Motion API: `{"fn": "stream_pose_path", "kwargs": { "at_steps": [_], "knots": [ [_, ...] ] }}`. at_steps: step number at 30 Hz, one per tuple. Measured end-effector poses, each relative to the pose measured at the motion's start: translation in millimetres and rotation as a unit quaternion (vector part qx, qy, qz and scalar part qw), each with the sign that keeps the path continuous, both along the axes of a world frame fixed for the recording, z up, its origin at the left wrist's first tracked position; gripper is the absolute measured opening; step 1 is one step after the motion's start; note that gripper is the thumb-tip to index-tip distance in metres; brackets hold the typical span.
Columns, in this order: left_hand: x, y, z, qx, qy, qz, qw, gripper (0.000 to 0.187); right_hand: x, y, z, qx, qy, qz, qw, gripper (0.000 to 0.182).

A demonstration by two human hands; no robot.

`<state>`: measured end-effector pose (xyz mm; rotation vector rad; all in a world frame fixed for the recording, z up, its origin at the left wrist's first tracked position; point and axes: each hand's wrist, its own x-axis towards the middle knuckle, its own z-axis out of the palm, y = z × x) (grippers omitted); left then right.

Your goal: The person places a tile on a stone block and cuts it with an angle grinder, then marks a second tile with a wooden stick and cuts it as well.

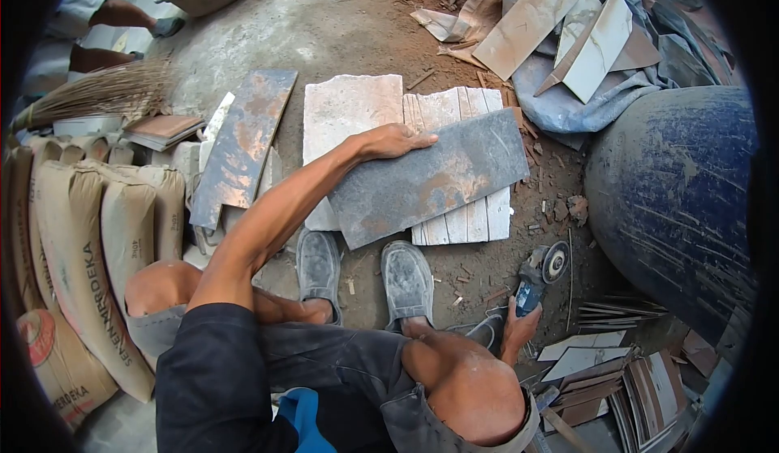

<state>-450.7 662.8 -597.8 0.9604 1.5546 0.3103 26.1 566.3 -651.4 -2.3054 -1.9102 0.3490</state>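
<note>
My left hand (393, 141) grips the upper edge of a dark grey tile (479, 153) with brownish patches, its thumb on the face and the other fingers largely hidden. The tile lies slantwise over two pale slabs: a whitish one (349, 104) on the left and a grooved one (487, 219) on the right. Down by my right knee, my right hand (519, 331) is wrapped round the blue body of an angle grinder (531, 287). The grinder's disc (556, 261) points away from me, low over the dirt.
Cement bags (77, 234) stand at the left beneath a broom (97, 88). Another dark tile (247, 141) leans beside them. A big blue drum (673, 201) is on the right, with tile offcuts (596, 356) below it. Light tiles (527, 23) lie on a tarp. A person's legs (118, 15) show top left.
</note>
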Motion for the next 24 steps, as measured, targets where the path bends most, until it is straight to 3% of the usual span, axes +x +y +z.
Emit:
{"fn": "stream_pose_path", "kwargs": {
  "at_steps": [5, 18, 24],
  "knots": [
    [3.0, -5.6, -6.6, 0.038, 0.021, 0.005, 0.999, 0.075, -2.6, 0.5, 4.7, -0.015, 0.005, -0.013, 1.0, 0.069],
    [1.4, -7.7, -6.3, 0.027, 0.01, -0.01, 1.0, 0.069, -2.6, 1.0, 4.4, -0.008, 0.006, -0.001, 1.0, 0.07],
    [10.6, -12.8, -13.5, 0.101, -0.043, 0.039, 0.993, 0.064, 0.2, -0.7, 0.0, 0.006, -0.004, 0.008, 1.0, 0.069]
  ]
}}
